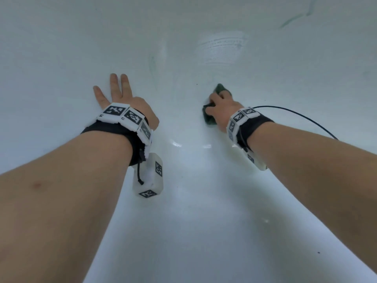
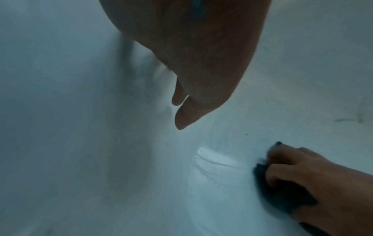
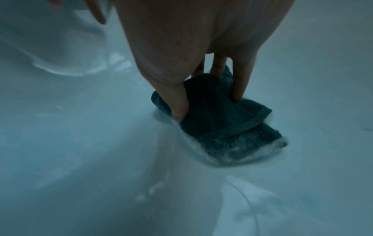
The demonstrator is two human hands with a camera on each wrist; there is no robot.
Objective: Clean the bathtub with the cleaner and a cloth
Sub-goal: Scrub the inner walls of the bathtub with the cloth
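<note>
I am looking down into a white bathtub (image 1: 183, 211). My right hand (image 1: 221, 107) grips a folded dark green cloth (image 1: 210, 119) and presses it against the tub's surface. The right wrist view shows the cloth (image 3: 224, 124) bunched between thumb and fingers, with white foam along its lower edge. From the left wrist view the same cloth (image 2: 282, 196) lies under my right hand (image 2: 298, 174). My left hand (image 1: 120, 94) rests flat on the tub's left wall with its fingers (image 2: 181, 118) straight. No cleaner bottle is in view.
Smeared foam streaks (image 1: 222, 45) mark the far tub surface, also visible as foam streaks (image 2: 218, 161) in front of the cloth. A thin black cable (image 1: 302, 117) loops off my right wristband. A faint dark scuff (image 1: 295, 19) sits at the upper right.
</note>
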